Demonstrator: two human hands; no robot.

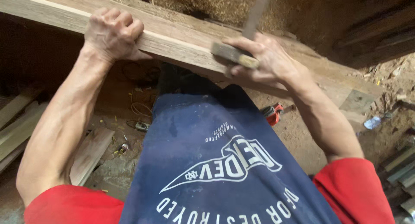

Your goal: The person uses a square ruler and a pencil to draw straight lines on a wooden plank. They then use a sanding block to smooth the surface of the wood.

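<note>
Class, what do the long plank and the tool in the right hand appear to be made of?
Plank: wood, rough and unfinished, judging by its visible grain and pale sawn edge. Tool: its handle looks like worn wood, its blurred grey blade probably metal. The left hand grips the plank; the right hand holds the tool.

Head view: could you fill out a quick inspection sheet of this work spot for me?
Surface: long wooden plank, rough, running across the view.
Job's things: wooden-handled tool with a blurred blade, pressed to the plank's edge.
Clutter: red tool, loose boards, small bits on the dirt floor.
Grips: left hand clenched over the plank; right hand closed on the tool.
Cables: coiled wire on the ground.
Surroundings: earth floor, stacked timber at right.
</note>
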